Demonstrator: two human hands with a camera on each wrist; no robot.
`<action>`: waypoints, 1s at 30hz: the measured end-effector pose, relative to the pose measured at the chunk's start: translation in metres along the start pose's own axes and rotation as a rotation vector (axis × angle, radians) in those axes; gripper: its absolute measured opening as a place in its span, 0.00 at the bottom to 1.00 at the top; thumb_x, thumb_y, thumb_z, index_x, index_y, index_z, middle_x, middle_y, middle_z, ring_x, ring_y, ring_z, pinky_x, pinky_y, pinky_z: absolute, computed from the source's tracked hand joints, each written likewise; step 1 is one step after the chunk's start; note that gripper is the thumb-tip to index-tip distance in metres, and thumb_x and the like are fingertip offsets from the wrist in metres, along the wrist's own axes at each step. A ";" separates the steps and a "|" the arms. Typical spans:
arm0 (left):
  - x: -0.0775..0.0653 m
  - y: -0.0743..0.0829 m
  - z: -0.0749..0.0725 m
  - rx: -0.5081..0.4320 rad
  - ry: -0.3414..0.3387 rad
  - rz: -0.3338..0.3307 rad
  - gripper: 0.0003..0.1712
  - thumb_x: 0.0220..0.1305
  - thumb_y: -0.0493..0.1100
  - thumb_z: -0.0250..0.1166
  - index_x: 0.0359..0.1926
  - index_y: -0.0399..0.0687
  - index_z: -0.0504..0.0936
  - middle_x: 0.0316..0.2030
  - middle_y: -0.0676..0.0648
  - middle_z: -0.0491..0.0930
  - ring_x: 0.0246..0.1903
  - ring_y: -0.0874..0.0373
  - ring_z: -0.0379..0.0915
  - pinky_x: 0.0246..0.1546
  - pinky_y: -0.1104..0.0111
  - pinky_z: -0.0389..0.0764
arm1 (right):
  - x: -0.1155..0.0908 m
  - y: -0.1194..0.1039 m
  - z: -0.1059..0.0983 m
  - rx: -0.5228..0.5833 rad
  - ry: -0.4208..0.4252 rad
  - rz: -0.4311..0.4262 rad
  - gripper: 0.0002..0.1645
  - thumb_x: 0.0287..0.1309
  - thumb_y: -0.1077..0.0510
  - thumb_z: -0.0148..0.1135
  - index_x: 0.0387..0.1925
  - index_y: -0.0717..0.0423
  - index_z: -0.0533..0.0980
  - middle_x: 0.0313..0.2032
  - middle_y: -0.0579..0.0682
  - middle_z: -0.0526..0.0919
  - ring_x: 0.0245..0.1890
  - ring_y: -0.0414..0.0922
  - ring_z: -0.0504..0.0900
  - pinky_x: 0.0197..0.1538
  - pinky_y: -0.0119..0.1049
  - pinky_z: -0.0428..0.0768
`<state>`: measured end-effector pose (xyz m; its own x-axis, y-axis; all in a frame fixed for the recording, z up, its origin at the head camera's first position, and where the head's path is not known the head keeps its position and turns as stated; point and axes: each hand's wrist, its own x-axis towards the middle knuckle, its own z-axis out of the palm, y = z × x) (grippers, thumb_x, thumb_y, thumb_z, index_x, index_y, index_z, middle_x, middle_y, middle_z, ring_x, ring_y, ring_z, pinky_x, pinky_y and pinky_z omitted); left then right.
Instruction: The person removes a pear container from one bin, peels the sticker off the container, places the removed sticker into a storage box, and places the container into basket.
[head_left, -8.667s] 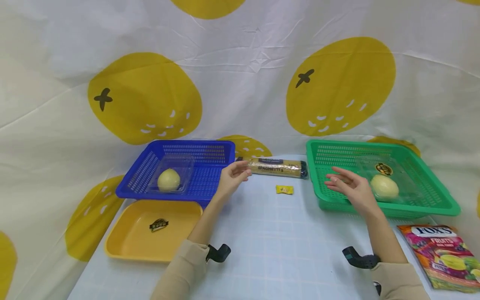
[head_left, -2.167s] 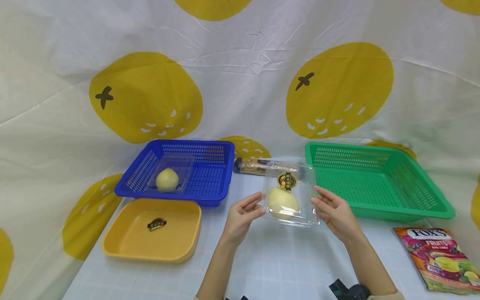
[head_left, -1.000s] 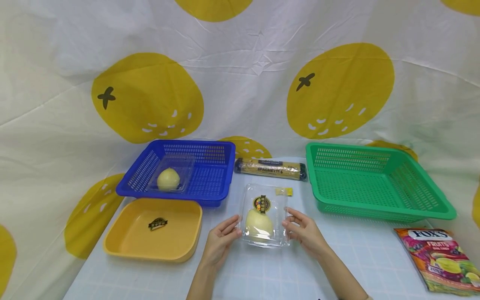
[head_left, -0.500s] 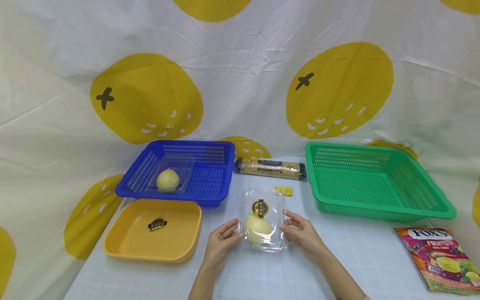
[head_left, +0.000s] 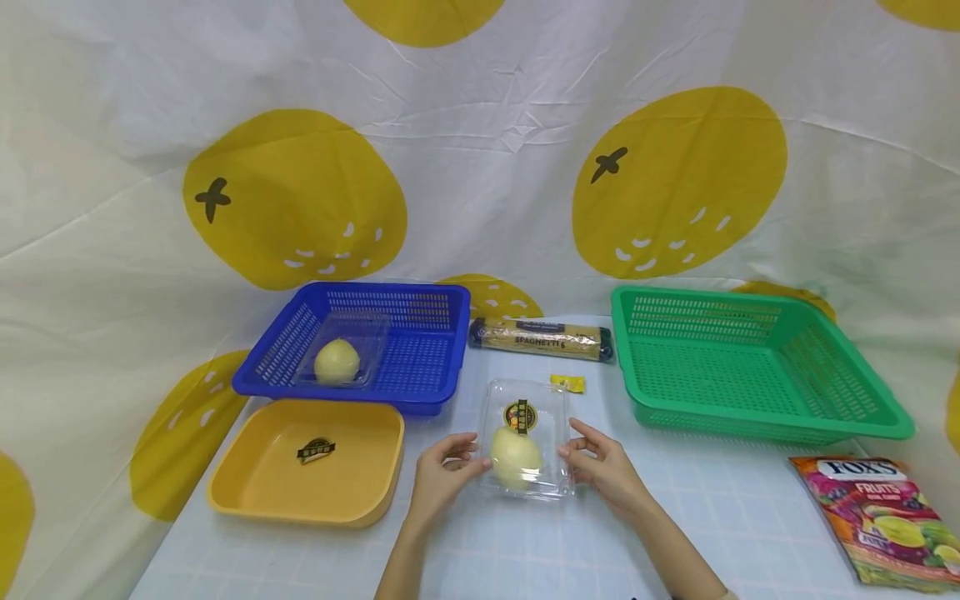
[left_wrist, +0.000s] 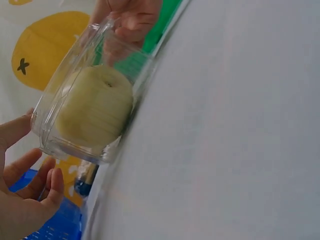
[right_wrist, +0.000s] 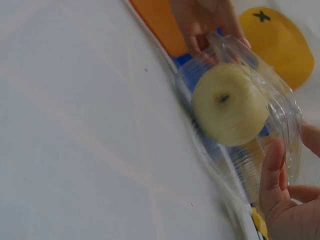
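Note:
A clear plastic clamshell box [head_left: 551,433] with a round black-and-gold label lies low over the table between both hands. Inside it, toward the near side, is a pale yellow-green fruit [head_left: 516,458] like an apple or pear; the wrist views show its dimpled end. My right hand [head_left: 606,473] pinches the box's right edge, thumb on the lid rim and fingers along the side. At the left edge, my left hand [head_left: 442,475] touches the lid with its thumb. Its other fingers [left_wrist: 37,185] are loosely bent beside the box, apart from the wall.
Behind the box are a small yellow candy [head_left: 567,383] and a spaghetti pack [head_left: 540,338]. A blue basket [head_left: 420,400] holds another boxed fruit; a yellow tray [head_left: 247,475] stands before it. On the right are a green basket [head_left: 750,425] and a Fox's candy bag [head_left: 877,521].
The boxed fruit has come out of the green basket, been carried left and lowered toward the near middle of the table. Most recently the left fingers have loosened, the thumb sliding onto the lid.

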<state>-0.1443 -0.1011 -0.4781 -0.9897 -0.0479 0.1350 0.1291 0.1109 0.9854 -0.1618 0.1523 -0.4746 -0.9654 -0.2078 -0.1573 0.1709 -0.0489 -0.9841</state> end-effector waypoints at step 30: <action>0.068 0.002 0.039 0.258 -0.109 0.354 0.21 0.47 0.41 0.72 0.43 0.34 0.83 0.44 0.39 0.80 0.51 0.44 0.68 0.55 0.50 0.66 | 0.006 0.008 -0.006 -0.033 -0.071 -0.003 0.43 0.60 0.59 0.60 0.69 0.68 0.51 0.41 0.53 0.71 0.32 0.38 0.73 0.33 0.32 0.79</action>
<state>-0.2138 -0.0658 -0.4707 -0.8899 0.1409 0.4339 0.4549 0.3460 0.8206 -0.1671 0.1563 -0.4835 -0.9492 -0.2768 -0.1495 0.1605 -0.0176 -0.9869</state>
